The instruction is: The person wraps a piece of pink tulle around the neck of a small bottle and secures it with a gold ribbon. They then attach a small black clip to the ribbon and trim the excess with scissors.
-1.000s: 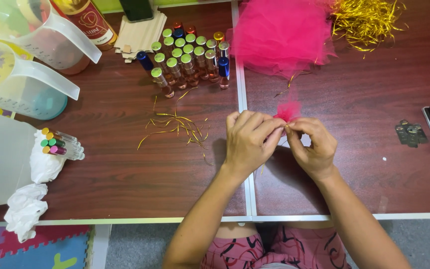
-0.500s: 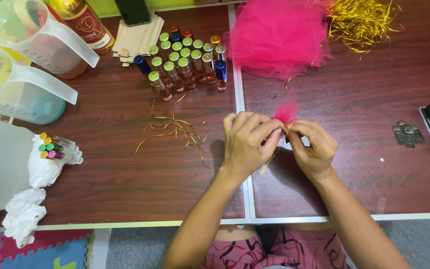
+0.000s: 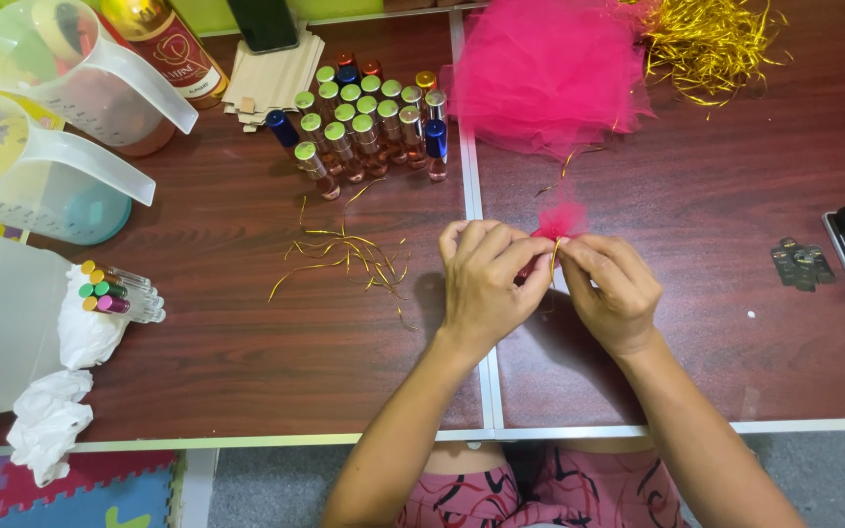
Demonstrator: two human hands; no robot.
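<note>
Left hand [image 3: 486, 279] and right hand [image 3: 610, 290], fingertips pressed together, pinch a small pink net bundle [image 3: 560, 220] with thin gold strand [image 3: 554, 256] above dark wooden surface [image 3: 246, 323].

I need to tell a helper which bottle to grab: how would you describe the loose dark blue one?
Find the cluster of small capped vials at the table's far edge. The dark blue bottle lies at its left edge, tipped over while its neighbours stand upright.
</note>
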